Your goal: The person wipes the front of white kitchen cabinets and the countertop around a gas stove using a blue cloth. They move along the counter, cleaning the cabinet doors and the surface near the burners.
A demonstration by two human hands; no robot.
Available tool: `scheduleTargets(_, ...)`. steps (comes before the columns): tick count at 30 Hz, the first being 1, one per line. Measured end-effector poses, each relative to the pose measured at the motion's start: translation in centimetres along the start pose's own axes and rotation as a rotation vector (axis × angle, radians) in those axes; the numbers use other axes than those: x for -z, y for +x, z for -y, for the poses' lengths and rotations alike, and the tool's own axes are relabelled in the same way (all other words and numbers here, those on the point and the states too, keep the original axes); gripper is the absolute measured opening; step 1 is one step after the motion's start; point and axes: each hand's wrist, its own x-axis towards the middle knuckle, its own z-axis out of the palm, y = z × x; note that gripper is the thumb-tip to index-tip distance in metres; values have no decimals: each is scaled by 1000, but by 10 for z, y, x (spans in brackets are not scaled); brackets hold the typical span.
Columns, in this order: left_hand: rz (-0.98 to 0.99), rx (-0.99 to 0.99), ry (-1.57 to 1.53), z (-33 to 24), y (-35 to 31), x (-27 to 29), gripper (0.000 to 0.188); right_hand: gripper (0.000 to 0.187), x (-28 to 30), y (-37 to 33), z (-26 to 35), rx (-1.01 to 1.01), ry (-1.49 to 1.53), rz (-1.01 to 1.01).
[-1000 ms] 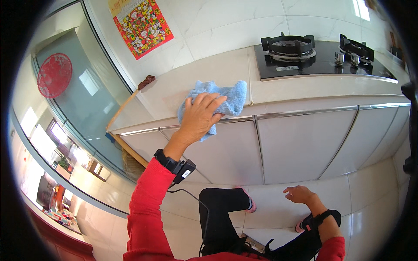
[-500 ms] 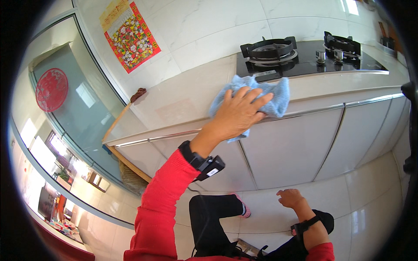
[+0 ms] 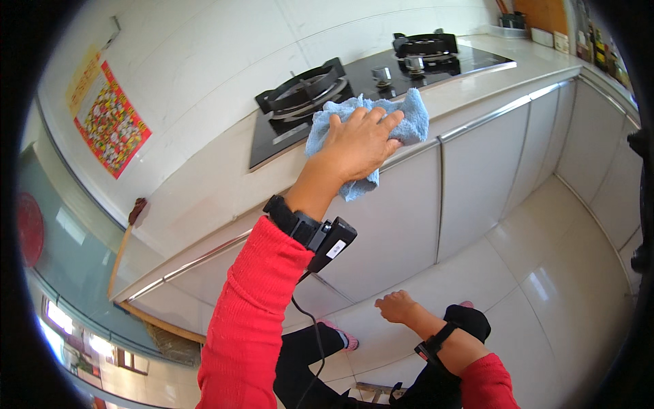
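My left hand [image 3: 360, 144] presses a light blue cloth [image 3: 412, 116] onto the front edge of the countertop, its fingers bent over the fabric. One corner of the cloth hangs down over the cabinet front. Just behind it is the black glass gas stove [image 3: 361, 82]; the nearer burner [image 3: 306, 92] stands at the cloth's far left. Low over the floor hangs my right hand [image 3: 396, 307], loosely curled with fingers a little apart and nothing visible in it. Black straps go round both wrists, and a small device sits on the left one.
The pale countertop [image 3: 204, 184] runs left to a brown brush-like item [image 3: 137, 210] near the glass door [image 3: 82, 252]. White cabinet doors [image 3: 484, 157] line the front below. Bottles [image 3: 599, 51] stand at the far right corner. A cable [image 3: 317, 334] hangs from the left wrist device.
My view has swung to the right, bringing more of the right counter corner in. My left hand has moved right along the counter edge with the cloth, now in front of the stove.
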Motion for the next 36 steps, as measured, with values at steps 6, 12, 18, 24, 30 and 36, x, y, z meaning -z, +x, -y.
scheduleTargets(6,-52,-72,-7,-28,54,-9,52,29,6,-7,1,-2,1,-68)
scheduleTargets(12,-184,-114,53,-40,72,-22,49,24,8,-5,-4,-31,11,-70)
scheduleTargets(18,-235,-135,121,-40,51,-22,48,26,9,1,-14,-92,55,-43)
scheduleTargets(24,-323,-152,209,-14,16,-26,51,36,12,-3,-15,-81,89,5)
scheduleTargets(30,-358,-123,243,9,-25,-30,53,38,13,-4,-20,-53,109,23)
scheduleTargets(36,-375,-58,211,36,-75,-31,58,38,13,-5,-17,-54,63,20)
